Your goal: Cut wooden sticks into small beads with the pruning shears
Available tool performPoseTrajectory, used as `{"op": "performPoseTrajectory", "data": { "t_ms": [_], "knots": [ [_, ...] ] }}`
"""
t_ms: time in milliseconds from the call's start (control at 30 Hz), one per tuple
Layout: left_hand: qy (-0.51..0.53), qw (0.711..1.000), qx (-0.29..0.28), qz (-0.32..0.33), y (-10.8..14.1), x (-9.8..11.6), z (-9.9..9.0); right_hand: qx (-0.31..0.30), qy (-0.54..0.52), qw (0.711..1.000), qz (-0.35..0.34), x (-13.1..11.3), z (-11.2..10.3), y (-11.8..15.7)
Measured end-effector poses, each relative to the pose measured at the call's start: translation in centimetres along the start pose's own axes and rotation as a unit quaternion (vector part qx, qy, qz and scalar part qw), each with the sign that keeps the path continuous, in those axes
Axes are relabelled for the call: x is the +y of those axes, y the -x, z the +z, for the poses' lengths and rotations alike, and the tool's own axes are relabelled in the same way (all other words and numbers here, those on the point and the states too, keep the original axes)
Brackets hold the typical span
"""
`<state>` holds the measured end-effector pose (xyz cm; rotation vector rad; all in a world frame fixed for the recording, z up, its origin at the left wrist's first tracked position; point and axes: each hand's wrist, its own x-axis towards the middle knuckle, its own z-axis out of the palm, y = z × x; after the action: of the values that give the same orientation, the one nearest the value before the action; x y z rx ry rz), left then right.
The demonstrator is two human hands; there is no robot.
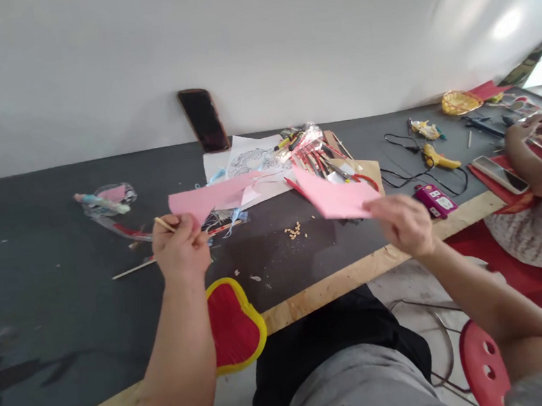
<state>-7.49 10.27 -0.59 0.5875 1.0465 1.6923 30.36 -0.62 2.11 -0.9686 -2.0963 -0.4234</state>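
My left hand [181,248] is closed on a pink sheet of paper [217,196], and a thin wooden stick [164,224] pokes out between its fingers. My right hand [405,222] pinches the lower right corner of another piece of pink paper [335,195], held raised above the table. A gap shows between the two pink pieces. On the dark tabletop below them lies a small scatter of tan bits [293,230]. Behind the papers, a white sheet with a line drawing [254,159] lies flat, partly covered.
A phone [204,119] leans on the wall. Pens and tools [314,150] are heaped at the back. Rightward are a yellow glue gun [440,157] with its cord and a purple case [435,200]. A co-worker's hands [534,127] are at far right. A red-and-yellow shape [235,326] overhangs the front edge.
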Motion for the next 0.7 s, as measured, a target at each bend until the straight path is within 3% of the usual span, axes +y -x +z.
{"op": "performPoseTrajectory", "data": {
  "t_ms": [100, 200, 267, 400, 567, 700],
  "knots": [
    [0.007, 1.000, 0.002, -0.010, -0.2, 0.2, 0.0, -0.089, -0.038, 0.994, -0.044, -3.3, -1.2, 6.3],
    [-0.021, 1.000, 0.010, -0.006, -0.3, 0.2, 0.1, -0.155, -0.019, 0.988, -0.013, -5.5, -2.7, 11.2],
    [-0.057, 0.998, 0.017, -0.019, -0.4, 0.0, 0.2, -0.182, 0.012, 0.983, 0.023, -5.9, -3.9, 13.0],
    [-0.140, 0.989, 0.033, -0.037, -0.5, -0.7, 0.2, -0.190, 0.063, 0.976, 0.082, -4.6, -5.0, 14.1],
    [-0.200, 0.980, -0.002, -0.018, -0.3, -1.1, -0.5, -0.219, 0.016, 0.973, 0.066, -2.8, -5.0, 14.3],
    [-0.226, 0.973, 0.047, 0.009, -0.1, -0.8, -0.3, -0.239, -0.031, 0.967, 0.088, -2.2, -5.7, 12.8]
  ]
}}
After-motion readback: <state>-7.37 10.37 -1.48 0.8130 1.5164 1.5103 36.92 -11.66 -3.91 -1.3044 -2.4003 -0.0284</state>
